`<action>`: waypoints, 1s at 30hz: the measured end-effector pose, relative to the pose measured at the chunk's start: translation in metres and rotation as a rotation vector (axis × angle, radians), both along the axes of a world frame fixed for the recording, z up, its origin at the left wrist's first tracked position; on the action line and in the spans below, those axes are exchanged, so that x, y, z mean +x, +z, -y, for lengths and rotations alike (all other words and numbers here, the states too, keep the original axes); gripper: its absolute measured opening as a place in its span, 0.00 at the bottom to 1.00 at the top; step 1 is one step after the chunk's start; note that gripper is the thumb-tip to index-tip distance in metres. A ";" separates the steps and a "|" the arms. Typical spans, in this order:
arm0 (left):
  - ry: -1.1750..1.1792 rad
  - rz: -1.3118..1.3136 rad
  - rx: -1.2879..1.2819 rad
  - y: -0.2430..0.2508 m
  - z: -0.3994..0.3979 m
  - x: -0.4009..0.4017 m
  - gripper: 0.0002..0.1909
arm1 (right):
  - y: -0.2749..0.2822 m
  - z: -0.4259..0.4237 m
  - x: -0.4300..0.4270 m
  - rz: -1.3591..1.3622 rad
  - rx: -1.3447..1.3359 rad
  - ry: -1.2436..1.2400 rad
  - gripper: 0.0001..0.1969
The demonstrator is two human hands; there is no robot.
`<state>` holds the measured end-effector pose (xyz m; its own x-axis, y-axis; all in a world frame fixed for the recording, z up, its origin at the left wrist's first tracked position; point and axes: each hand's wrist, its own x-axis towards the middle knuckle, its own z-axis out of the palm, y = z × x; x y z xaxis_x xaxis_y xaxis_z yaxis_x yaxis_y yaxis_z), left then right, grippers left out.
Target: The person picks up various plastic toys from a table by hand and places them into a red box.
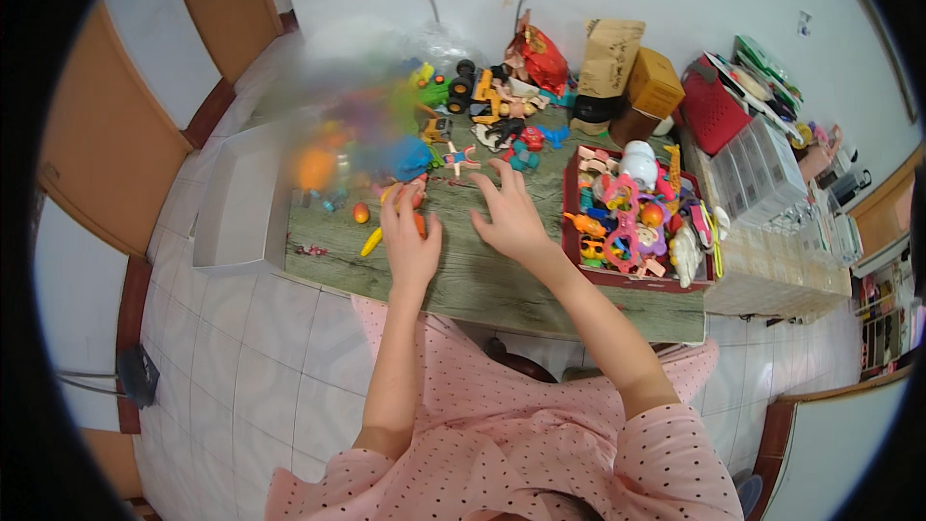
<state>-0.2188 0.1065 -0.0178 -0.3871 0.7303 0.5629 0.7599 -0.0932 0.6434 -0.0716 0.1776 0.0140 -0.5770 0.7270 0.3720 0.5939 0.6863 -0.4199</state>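
Observation:
My left hand (409, 235) reaches over small toys at the left-centre of the wood-grain table (463, 275); its fingers cover part of an orange toy piece (419, 225), and whether it grips anything is hidden. Beside it lie a yellow banana-shaped toy (371, 242) and a red-yellow toy fruit (361, 213). My right hand (511, 213) hovers with spread fingers over the table's middle, nothing in it. Just beyond its fingertips is a small white, red and blue toy (460, 158). To its right stands a red box (636, 279) heaped with toys, including pink toy glasses (622, 228).
A grey-white open box (239, 206) is at the table's left edge. Toy vehicles (459, 87), a red bag (544, 61), a brown paper pouch (608, 61) and a yellow box (655, 83) line the back. Clear plastic drawers (763, 170) stand right. A blur hides the back left.

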 end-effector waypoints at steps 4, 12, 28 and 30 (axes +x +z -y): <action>0.214 -0.071 -0.115 -0.020 0.008 -0.027 0.38 | -0.028 -0.026 -0.038 0.018 -0.097 -0.007 0.31; 0.332 -0.026 -0.444 -0.030 0.007 -0.032 0.48 | -0.046 -0.079 -0.079 0.216 -0.310 -0.184 0.39; 0.072 0.026 -0.349 -0.052 -0.016 -0.035 0.41 | -0.074 -0.094 -0.070 0.234 -0.244 -0.101 0.24; 0.043 0.036 -0.375 -0.051 -0.016 -0.032 0.40 | -0.072 -0.092 -0.066 0.265 -0.247 -0.135 0.21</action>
